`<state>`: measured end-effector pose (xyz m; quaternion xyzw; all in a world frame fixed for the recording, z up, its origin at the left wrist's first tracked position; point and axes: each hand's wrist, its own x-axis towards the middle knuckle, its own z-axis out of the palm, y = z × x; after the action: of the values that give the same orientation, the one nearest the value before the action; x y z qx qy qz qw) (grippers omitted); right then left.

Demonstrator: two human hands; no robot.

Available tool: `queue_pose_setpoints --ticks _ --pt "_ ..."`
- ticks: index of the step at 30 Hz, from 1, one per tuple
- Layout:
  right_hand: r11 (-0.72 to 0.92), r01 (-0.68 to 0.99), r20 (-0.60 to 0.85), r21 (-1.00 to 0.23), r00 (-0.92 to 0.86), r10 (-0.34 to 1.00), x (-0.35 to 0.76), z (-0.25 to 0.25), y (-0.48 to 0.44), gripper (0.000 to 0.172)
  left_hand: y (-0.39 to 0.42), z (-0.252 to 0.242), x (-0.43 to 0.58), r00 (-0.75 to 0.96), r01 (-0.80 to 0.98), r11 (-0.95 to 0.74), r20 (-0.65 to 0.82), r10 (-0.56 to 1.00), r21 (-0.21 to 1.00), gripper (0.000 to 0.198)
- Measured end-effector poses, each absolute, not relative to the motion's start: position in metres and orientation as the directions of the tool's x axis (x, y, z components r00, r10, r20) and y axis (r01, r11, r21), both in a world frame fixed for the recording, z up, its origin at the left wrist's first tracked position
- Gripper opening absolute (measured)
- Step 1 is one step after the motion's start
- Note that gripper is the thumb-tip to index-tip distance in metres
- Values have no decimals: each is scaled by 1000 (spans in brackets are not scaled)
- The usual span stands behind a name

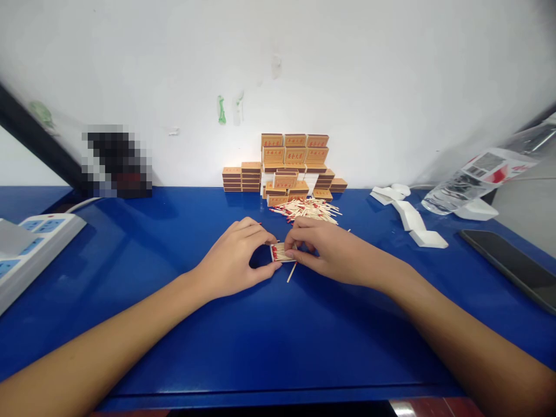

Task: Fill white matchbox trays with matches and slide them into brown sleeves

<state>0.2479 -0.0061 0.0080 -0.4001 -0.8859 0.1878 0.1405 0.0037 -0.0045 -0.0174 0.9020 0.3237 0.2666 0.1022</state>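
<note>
A small white matchbox tray [283,260] lies on the blue table, filled with red-tipped matches [280,251]. My left hand [238,255] grips the tray's left end between thumb and fingers. Over the right part of the tray is my right hand [315,246], its thumb and fingertips pinched together at the matches; whether a match is between them is hidden. One loose match [292,272] lies just in front of the tray. Right behind my right hand spreads a heap of loose matches [308,209].
Orange matchboxes [295,155] stand stacked against the wall. A power strip [43,246] lies at the left. To the right are folded white paper pieces [410,217], a tilted clear plastic bottle [473,174] and a black phone [512,266]. The table's front edge [278,397] runs below.
</note>
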Motion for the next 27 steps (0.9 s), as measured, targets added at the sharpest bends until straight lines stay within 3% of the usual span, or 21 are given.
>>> queue_pose_setpoints --ticks 27 --pt "622 693 92 -366 -638 765 247 10 -7 18 -3 -15 4 643 525 -776 433 631 350 19"
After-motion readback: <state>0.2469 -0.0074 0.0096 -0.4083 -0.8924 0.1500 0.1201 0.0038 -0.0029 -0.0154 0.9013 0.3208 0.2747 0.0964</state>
